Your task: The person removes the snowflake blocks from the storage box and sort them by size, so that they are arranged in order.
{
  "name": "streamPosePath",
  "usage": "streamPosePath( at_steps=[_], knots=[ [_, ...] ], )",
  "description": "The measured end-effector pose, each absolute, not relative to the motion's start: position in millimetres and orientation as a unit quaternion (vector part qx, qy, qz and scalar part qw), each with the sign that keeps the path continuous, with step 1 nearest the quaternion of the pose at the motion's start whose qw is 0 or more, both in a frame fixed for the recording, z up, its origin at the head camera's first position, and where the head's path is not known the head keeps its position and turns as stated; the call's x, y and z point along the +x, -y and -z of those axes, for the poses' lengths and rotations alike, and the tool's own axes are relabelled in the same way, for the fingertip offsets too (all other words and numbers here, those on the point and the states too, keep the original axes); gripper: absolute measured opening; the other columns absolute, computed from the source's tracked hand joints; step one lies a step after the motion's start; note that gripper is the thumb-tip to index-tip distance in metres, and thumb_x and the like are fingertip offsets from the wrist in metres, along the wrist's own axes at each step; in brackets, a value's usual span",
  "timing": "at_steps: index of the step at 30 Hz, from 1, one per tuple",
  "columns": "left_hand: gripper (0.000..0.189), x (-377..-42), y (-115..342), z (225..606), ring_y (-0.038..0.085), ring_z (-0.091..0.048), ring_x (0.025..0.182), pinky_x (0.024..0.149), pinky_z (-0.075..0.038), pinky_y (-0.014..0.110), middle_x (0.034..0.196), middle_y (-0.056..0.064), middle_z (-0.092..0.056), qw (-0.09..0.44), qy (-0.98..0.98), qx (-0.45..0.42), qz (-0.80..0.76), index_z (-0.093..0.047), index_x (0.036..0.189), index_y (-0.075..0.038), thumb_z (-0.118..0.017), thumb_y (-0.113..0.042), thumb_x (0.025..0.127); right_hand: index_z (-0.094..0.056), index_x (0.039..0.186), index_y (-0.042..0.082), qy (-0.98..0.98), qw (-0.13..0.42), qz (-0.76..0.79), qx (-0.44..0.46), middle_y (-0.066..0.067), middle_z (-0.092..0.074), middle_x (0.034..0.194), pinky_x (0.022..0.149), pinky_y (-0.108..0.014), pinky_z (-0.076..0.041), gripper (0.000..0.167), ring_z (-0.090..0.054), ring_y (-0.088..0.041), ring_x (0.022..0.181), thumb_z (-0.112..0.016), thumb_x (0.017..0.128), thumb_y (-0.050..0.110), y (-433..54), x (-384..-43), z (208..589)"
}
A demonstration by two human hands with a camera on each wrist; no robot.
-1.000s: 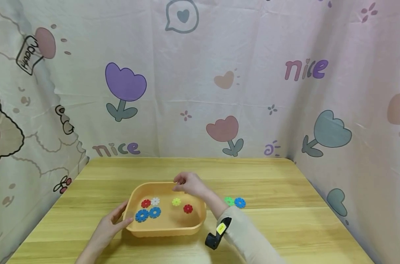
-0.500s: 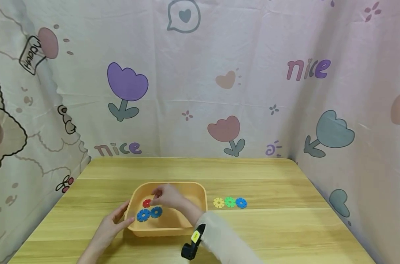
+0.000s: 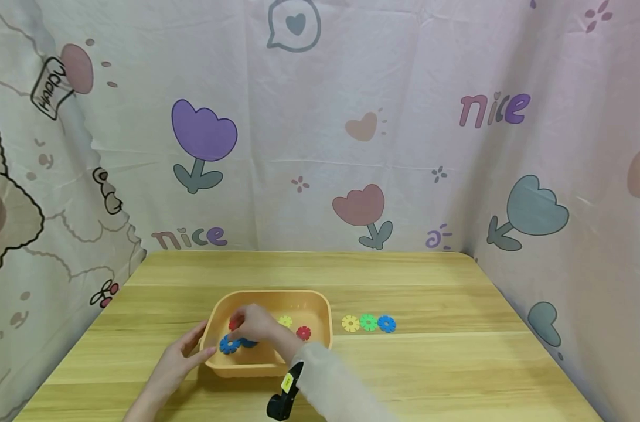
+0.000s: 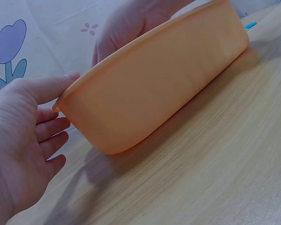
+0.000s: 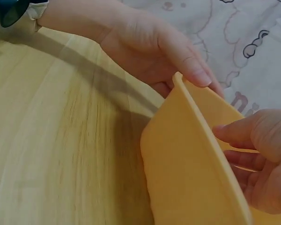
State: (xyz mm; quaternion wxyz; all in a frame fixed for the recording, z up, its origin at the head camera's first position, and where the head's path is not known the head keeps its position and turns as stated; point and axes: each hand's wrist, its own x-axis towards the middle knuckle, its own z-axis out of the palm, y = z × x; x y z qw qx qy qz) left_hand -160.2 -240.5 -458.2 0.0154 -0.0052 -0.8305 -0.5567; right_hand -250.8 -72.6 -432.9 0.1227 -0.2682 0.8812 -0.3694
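Left hand [image 3: 176,357]: clamped lightly on the left side of the orange tray [image 3: 267,370], thumb laid over the rim, the other fingers outside the wall, loosely bent and a little spread

Right hand [image 3: 256,322]: down inside the tray, over its left half, fingers bent; the right wrist view shows a gap between thumb and fingers, but whether the fingertips pinch anything I cannot tell

Nearest to the right fingertips: the left blue disc [image 3: 228,344] and the right blue disc [image 3: 249,343], the second partly covered by the hand

Tray: one, standing upright on the tabletop [image 3: 457,375], near its middle and a bit to the left

Blue discs in the tray: two in sight, close together in the near left part

Red discs in the tray: two in sight, one [image 3: 232,324] partly behind the right hand, the other [image 3: 303,333] toward the right wall

Yellow disc in the tray: one [image 3: 285,321], in the far middle part

Row on the tabletop: three toothed discs just right of the tray, side by side; one yellow [image 3: 350,323], one green [image 3: 368,322], one blue [image 3: 387,323]

Right wrist: a black device [image 3: 283,398] over a beige sleeve [image 3: 336,381]
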Motion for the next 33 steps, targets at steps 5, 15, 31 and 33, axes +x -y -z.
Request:
streamPosePath(
  at_steps=[5,15,31,33],
  knots=[
    [0.065,-159.7,240.4,457.3,0.044,-0.020,0.133,0.103,-0.026,0.051,0.147,0.026,-0.023,0.010,0.828,-0.005,0.561,-0.028,0.143,0.002,-0.061,-0.019,0.091,-0.067,0.094,0.004,-0.881,0.134,0.365,-0.269,0.005,-0.060,0.078,0.063,-0.014,-0.044,0.023,-0.051,-0.003,0.068,-0.077,0.076,0.011,76.1,-250.2,441.3],
    [0.065,-160.1,240.5,457.1,0.041,-0.021,0.133,0.103,-0.026,0.052,0.147,0.025,-0.024,0.011,0.830,-0.001,0.557,-0.029,0.144,0.001,-0.061,-0.020,0.091,-0.068,0.102,0.007,-0.900,0.133,0.326,-0.256,0.006,-0.063,0.086,0.070,-0.014,-0.046,0.031,-0.052,-0.003,0.073,-0.079,0.073,0.013,80.6,-246.1,449.3],
    [0.065,-159.0,239.1,458.1,0.040,-0.022,0.134,0.104,-0.024,0.051,0.147,0.023,-0.026,0.015,0.825,0.000,0.565,-0.029,0.144,0.001,-0.061,-0.019,0.091,-0.062,0.092,0.014,-0.925,0.073,0.227,-0.297,0.009,-0.053,0.078,0.064,-0.011,-0.040,0.029,-0.045,-0.003,0.068,-0.082,0.071,0.017,80.9,-242.0,448.7],
    [0.065,-159.1,239.4,458.6,0.040,-0.021,0.134,0.104,-0.024,0.051,0.147,0.023,-0.025,0.015,0.825,0.000,0.566,-0.029,0.144,0.001,-0.061,-0.019,0.091,-0.061,0.091,0.014,-0.922,0.065,0.235,-0.300,0.009,-0.056,0.078,0.063,-0.011,-0.041,0.025,-0.046,-0.002,0.068,-0.080,0.073,0.015,79.9,-242.2,449.0]
  ],
)
